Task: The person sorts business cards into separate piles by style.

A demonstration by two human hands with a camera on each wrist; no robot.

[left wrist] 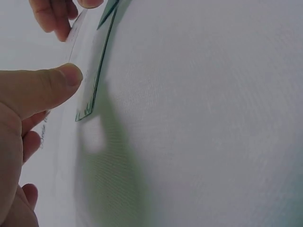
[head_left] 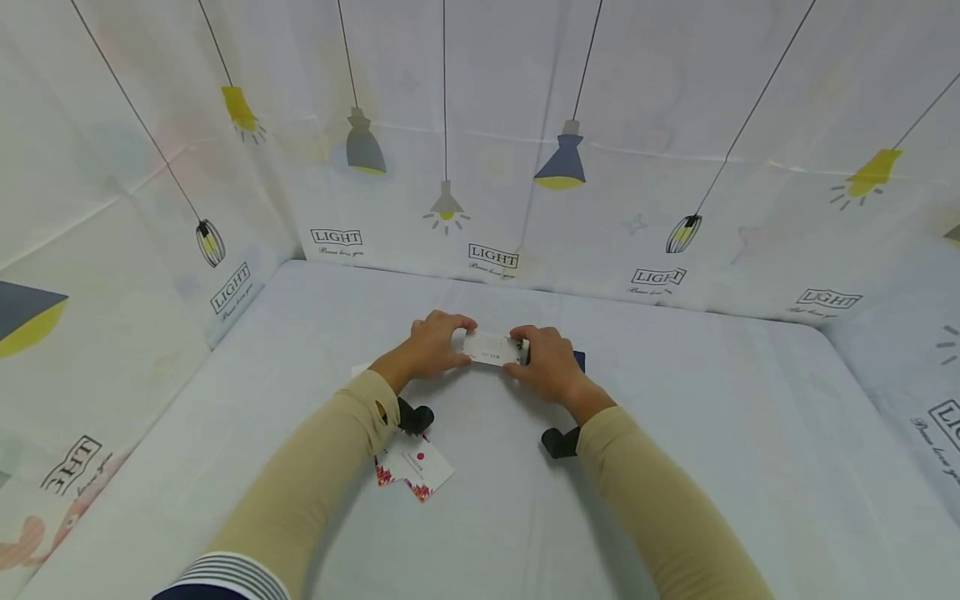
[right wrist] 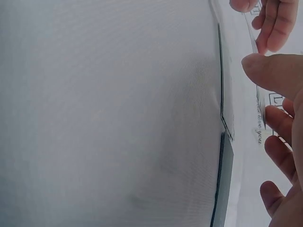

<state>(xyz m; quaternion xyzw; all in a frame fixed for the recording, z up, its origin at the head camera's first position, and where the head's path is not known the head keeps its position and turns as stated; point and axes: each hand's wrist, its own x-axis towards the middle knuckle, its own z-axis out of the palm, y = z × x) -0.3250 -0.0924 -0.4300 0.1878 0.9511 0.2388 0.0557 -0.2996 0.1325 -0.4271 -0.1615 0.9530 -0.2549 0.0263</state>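
I am watching how the bare right hand point(right wrist: 298, 127) is pinching a thin white card point(right wrist: 261, 101), and the bare left hand point(right wrist: 277, 21) is holding its far end. On the white woven cloth point(right wrist: 104, 113), a flat, dark-edged pale piece point(right wrist: 227, 85) is lying, with a flat grey piece point(right wrist: 226, 165) lying just beside it.

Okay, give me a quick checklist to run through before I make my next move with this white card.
1. Left hand gripping the white card: ok, pinched at its left end.
2. Right hand gripping it too: ok, at the right end.
3. Loose cards apart from the held one: ok, they lie nearer you, by the left sleeve.
4. Dark blue item in full view: not ok, the right hand partly hides it.
5. White card readable: cannot tell, too small.
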